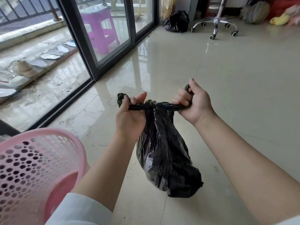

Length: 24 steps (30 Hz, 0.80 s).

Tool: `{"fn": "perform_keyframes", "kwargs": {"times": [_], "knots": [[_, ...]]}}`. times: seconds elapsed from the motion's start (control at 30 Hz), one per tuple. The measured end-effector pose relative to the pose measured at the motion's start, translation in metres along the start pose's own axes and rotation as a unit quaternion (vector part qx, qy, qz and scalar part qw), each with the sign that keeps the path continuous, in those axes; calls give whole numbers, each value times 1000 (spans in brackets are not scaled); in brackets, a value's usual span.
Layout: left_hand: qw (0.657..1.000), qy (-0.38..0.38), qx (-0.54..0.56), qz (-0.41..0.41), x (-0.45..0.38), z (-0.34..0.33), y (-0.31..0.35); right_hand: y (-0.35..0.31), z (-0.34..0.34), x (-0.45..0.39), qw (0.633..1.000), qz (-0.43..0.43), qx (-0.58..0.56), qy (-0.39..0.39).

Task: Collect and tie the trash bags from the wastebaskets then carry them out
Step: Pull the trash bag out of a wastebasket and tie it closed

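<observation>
We hold the black trash bag [164, 153] between and below our hands, its twisted ends crossed in a knot at the top. Our left hand [129, 114] is clenched round one end, our right hand [194, 103] fisted round the other. Left of the left hand stands the pink wastebasket [32, 168]; beyond the right hand lies another black bag [176, 21].
</observation>
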<state>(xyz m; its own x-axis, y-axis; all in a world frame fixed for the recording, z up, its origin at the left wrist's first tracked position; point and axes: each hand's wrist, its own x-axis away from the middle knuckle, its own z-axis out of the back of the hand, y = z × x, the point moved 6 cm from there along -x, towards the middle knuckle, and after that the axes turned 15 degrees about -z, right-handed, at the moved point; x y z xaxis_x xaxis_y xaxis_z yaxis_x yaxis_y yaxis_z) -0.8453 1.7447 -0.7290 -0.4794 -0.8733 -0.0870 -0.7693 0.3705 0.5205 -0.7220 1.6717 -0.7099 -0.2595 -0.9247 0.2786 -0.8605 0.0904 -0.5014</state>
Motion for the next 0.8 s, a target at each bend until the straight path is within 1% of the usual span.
{"fn": "perform_keyframes", "kwargs": {"times": [0.03,0.07,0.1,0.13,0.17,0.2,0.23,0.27,0.3,0.33,0.37,0.4,0.43,0.5,0.53,0.57,0.6,0.63,0.67,0.7,0.73,0.77,0.8], "knots": [[1000,14,13,-3,-1,2,2,0,2,0,999,-4,45,24],[1000,24,17,4,-1,5,3,-1,7,1,992,-3,118,50],[999,31,3,21,0,10,3,-3,15,3,974,1,214,74],[998,35,-37,37,2,19,4,-3,22,5,941,5,325,95],[993,36,-106,44,5,29,6,-3,30,8,889,11,442,117],[980,33,-193,41,7,41,10,-3,38,10,823,22,551,137],[957,20,-288,31,8,51,15,-2,45,13,749,37,644,152],[922,-3,-386,18,9,58,21,0,52,16,675,51,718,160],[872,-30,-489,2,9,63,28,4,61,19,611,56,774,161],[807,-56,-588,-12,10,67,33,7,72,23,559,55,810,165],[734,-73,-675,-22,11,70,38,8,83,27,529,56,828,178],[670,-85,-737,-27,14,74,41,6,93,32,515,61,832,198],[626,-97,-773,-26,17,76,41,4,100,36,509,66,831,216],[566,-125,-815,-12,24,80,36,4,106,42,496,66,837,221],[539,-137,-831,-8,24,82,32,7,106,42,485,50,847,213],[521,-145,-841,-1,23,83,29,13,106,40,458,21,866,200],[510,-149,-847,-1,22,84,27,21,107,37,413,-14,892,181],[504,-148,-851,8,20,85,25,31,108,34,362,-49,917,158],[517,-132,-846,20,17,89,25,38,109,32,318,-78,934,142],[553,-92,-828,37,14,96,27,42,108,29,290,-92,944,131],[619,-34,-783,42,12,102,30,43,106,28,280,-95,947,127],[709,30,-704,46,12,107,31,40,104,26,285,-93,945,129],[787,98,-608,34,13,110,32,37,101,26,296,-92,941,136]]}}
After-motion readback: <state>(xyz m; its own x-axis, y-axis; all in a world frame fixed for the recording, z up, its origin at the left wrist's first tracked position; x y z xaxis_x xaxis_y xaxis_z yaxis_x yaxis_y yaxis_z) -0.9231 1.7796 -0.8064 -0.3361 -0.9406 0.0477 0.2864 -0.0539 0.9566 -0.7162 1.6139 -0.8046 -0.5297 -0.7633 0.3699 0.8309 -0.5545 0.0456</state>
